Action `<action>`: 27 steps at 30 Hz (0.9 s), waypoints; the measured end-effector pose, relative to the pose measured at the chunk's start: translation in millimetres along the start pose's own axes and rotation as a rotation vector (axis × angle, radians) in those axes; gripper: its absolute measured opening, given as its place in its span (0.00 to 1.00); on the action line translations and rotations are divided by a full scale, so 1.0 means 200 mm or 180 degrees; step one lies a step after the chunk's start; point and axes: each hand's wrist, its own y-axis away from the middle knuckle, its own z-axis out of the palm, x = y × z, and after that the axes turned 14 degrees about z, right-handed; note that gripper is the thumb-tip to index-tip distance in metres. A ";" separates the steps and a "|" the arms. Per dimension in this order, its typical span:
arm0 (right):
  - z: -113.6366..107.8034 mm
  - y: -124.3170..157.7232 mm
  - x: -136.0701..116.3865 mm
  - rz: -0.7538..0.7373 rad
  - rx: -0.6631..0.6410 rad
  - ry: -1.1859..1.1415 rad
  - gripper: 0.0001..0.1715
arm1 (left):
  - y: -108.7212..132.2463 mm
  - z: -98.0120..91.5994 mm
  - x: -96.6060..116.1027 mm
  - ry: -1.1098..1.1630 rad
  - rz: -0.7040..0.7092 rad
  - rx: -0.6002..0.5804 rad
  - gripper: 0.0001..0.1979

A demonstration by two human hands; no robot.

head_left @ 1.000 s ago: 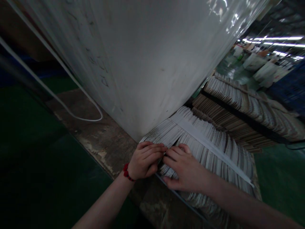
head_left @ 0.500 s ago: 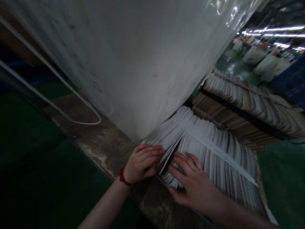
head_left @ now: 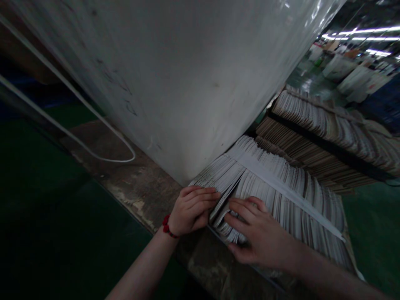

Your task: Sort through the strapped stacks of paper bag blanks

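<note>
A long row of thin whitish sheets (head_left: 281, 208), packed on edge and bound by a pale flat strap (head_left: 287, 191), lies at the lower right. A narrow gap parts the sheets near their left end. My left hand (head_left: 195, 210), with a red bracelet at the wrist, rests on the sheets left of the gap, fingers stretched out. Just right of the gap, my right hand (head_left: 253, 229) lies over the sheet edges, fingers spread and slightly bent, thumb apart below. Whether its fingertips reach between sheets is hard to tell.
A large white plastic-wrapped block (head_left: 187, 91) towers behind the hands on a worn wooden board (head_left: 134, 196). A white cord loop (head_left: 120, 160) hangs at left. Brown sheet stacks (head_left: 312, 133) with a black strap stand at right, above green floor (head_left: 371, 221).
The view has shifted slightly. My right hand's fingers are bent a little more at the gap, and sheet edges beneath them look bent out. My left hand keeps its place on the sheets.
</note>
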 end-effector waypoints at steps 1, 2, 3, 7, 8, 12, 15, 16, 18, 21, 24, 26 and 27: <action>-0.01 -0.02 0.02 -0.0099 -0.0049 -0.0033 0.26 | 0.00 0.00 0.00 0.0022 -0.0017 -0.0012 0.16; -0.03 -0.03 0.03 -0.0203 -0.0104 -0.0063 0.26 | 0.00 0.00 0.00 0.0044 -0.0021 -0.0022 0.16; -0.04 -0.05 0.05 -0.0290 -0.0166 -0.0086 0.26 | 0.00 0.00 0.00 0.0066 -0.0020 -0.0037 0.16; -0.08 -0.06 0.07 -0.0375 -0.0261 -0.0182 0.22 | 0.00 0.01 0.00 0.0082 0.0019 -0.0008 0.16; -0.08 -0.06 0.07 -0.0355 -0.0252 -0.0205 0.22 | 0.00 0.01 0.00 0.0071 0.0031 0.0011 0.16; -0.06 -0.05 0.06 -0.0287 -0.0178 -0.0329 0.23 | -0.01 0.01 0.00 0.0030 0.0034 0.0043 0.16; -0.04 -0.04 0.05 -0.0139 -0.0122 -0.0456 0.31 | -0.01 0.01 0.00 0.0025 0.0003 0.0010 0.17; -0.04 -0.04 0.05 -0.0099 -0.0134 -0.0446 0.34 | -0.01 0.01 0.00 0.0030 -0.0003 -0.0004 0.17; -0.04 -0.04 0.05 -0.0073 -0.0168 -0.0355 0.38 | 0.00 0.01 0.00 0.0041 -0.0018 -0.0022 0.18; -0.04 -0.03 0.06 -0.0091 -0.0182 -0.0230 0.38 | 0.00 0.01 0.00 0.0056 -0.0028 -0.0020 0.17; -0.03 -0.03 0.06 -0.0085 -0.0169 -0.0193 0.36 | 0.00 0.02 0.00 0.0069 -0.0034 0.0006 0.16; -0.02 -0.02 0.07 -0.0102 -0.0135 -0.0185 0.33 | 0.00 0.02 0.00 0.0076 -0.0031 0.0033 0.16; -0.02 -0.02 0.07 -0.0107 -0.0103 -0.0181 0.33 | 0.00 0.02 0.00 0.0072 -0.0031 0.0044 0.16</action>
